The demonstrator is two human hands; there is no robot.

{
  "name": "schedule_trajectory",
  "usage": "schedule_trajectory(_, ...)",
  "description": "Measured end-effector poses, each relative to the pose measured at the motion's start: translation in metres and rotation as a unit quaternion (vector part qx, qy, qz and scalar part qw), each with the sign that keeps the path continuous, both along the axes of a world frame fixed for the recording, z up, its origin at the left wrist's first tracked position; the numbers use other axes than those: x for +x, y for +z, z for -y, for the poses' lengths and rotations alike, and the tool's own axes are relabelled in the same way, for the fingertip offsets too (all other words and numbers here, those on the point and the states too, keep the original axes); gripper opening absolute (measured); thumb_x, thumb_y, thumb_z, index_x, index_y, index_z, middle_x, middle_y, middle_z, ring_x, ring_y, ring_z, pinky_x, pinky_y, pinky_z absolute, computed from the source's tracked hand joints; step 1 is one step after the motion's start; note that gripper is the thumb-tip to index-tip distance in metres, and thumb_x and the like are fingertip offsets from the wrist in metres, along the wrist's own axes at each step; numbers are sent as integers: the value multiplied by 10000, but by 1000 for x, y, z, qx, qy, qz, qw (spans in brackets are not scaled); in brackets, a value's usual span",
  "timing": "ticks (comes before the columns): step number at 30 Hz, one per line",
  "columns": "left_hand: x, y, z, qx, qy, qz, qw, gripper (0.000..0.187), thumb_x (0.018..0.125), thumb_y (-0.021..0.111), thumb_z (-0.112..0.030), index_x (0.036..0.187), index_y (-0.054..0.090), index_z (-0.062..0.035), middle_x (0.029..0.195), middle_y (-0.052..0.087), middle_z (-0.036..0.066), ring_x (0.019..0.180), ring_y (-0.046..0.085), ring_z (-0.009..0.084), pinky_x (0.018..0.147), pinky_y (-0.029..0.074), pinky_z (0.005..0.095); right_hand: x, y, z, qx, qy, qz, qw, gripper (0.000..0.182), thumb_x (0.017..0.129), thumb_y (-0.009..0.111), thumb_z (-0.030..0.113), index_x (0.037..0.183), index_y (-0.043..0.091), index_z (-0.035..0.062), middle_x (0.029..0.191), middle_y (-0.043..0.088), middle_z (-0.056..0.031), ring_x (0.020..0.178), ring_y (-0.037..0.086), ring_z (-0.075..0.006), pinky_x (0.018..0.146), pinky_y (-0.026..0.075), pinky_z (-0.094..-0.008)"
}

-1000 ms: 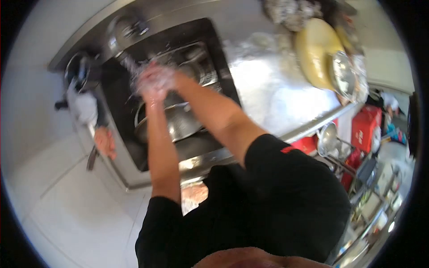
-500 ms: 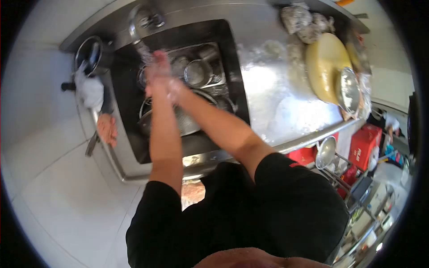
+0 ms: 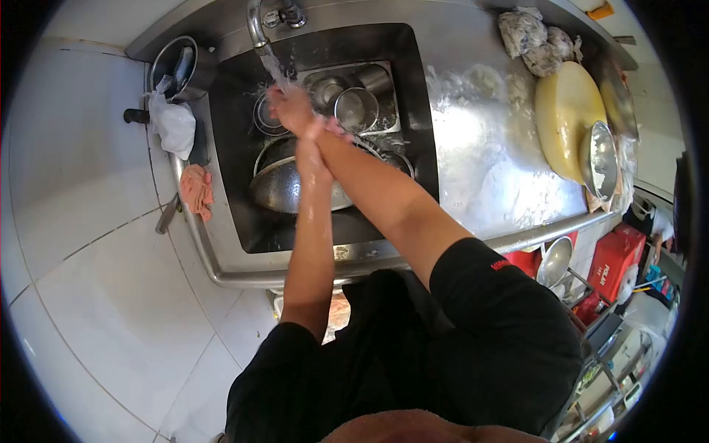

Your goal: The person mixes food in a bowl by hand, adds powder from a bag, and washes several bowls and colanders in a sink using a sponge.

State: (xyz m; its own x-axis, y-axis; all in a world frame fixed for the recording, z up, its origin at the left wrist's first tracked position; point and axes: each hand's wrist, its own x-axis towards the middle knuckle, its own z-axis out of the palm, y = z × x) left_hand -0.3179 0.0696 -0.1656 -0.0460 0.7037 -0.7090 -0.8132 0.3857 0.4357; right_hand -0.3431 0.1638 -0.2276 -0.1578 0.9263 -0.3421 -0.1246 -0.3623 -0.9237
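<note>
Water runs from the tap over my right hand, whose fingers are blurred by spray and motion. My left hand is wrapped round my right wrist, its fingertips showing on the far side. Both hands are above the dark sink basin. Beneath them lie a large metal bowl, a round metal container and a metal tray with other metal vessels. No object is visible in either hand.
Left of the basin are a metal pot, a white plastic bag and a pink cloth. On the wet steel counter at the right stand a yellow round block, a metal bowl and wrapped bundles.
My left hand has moved from beside my right hand onto the right wrist. The view has shifted, so the sink appears farther right and higher.
</note>
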Motion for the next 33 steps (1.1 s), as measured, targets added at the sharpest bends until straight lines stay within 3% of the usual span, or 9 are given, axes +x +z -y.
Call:
schedule_trajectory(3, -31, -25, -37, 119, 11, 53, 991, 481, 799, 620, -272, 1174, 463, -16, 1076, 553, 164, 919, 577, 296, 784, 513, 423, 13, 7, -1, -150, -108, -346, 920, 511, 911, 469, 386, 1141, 507, -69, 1065, 588, -218, 906, 588, -348, 814, 503, -424)
schedule_trajectory(6, -41, -34, -54, 324, -66, 127, 935, 634, 779, 624, -311, 1273, 372, -2, 1254, 444, 183, 1109, 475, 349, 928, 406, 505, 28, 25, 7, -142, -58, -692, 705, 663, 906, 425, 492, 1209, 421, -98, 1231, 475, -232, 1106, 475, -337, 970, 395, -433)
schedule_trajectory(13, -18, -30, -48, 395, 90, 78, 911, 650, 781, 640, -312, 1306, 373, -36, 1260, 458, 176, 1152, 468, 317, 948, 412, 427, 58, 66, 15, -175, 44, -696, 695, 751, 885, 384, 579, 1207, 419, -99, 1263, 434, -264, 1162, 399, -389, 1057, 275, -441)
schedule_trajectory(16, 33, 27, -63, 100, 39, -427, 898, 1019, 724, 697, -457, 1456, 53, -159, 1499, 103, 173, 1373, 135, 363, 1084, 207, 502, 48, 39, 20, -197, -73, -720, 661, 590, 897, 444, 508, 1049, 475, -62, 1234, 454, -258, 1162, 415, -392, 1058, 294, -454)
schedule_trajectory(18, -79, -117, -99, 221, 3, -35, 975, 414, 818, 596, -230, 1161, 474, -30, 1066, 551, 143, 976, 553, 282, 872, 454, 407, 42, 7, 15, -237, -73, -751, 612, 534, 922, 409, 477, 952, 492, -50, 1186, 488, -247, 1176, 419, -415, 1020, 344, -466)
schedule_trajectory(20, -83, -93, -106, 137, 26, -49, 989, 563, 825, 618, -244, 1307, 385, -71, 1224, 489, 147, 1100, 510, 277, 890, 452, 404, 42, -15, 8, -246, -12, -820, 517, 546, 926, 395, 476, 1002, 484, -57, 1197, 481, -251, 1172, 431, -411, 1019, 350, -473)
schedule_trajectory(23, -39, -45, -74, 174, 1, -162, 971, 253, 856, 559, -133, 1081, 537, -19, 1010, 589, 114, 913, 582, 241, 780, 496, 361, 52, 37, -6, -238, -38, -621, 745, 593, 934, 367, 486, 1140, 444, -64, 1165, 502, -226, 1111, 478, -368, 1003, 378, -443)
schedule_trajectory(30, -61, -88, -81, 175, -2, -33, 984, 453, 903, 491, -388, 1257, 454, -108, 1102, 573, 55, 1016, 542, 227, 862, 447, 368, 34, 43, 15, -63, -22, -270, 960, 482, 932, 443, 341, 1263, 411, -8, 1156, 542, -180, 1054, 521, -300, 937, 401, -368)
schedule_trajectory(33, -79, -78, -97, 132, 0, -5, 991, 575, 859, 526, -523, 1258, 461, -114, 1082, 557, 21, 993, 527, 211, 874, 418, 381, 46, 71, 32, 237, 113, 174, 949, 616, 880, 462, 460, 1350, 363, 74, 1363, 315, -239, 1268, 253, -401, 1041, 220, -483)
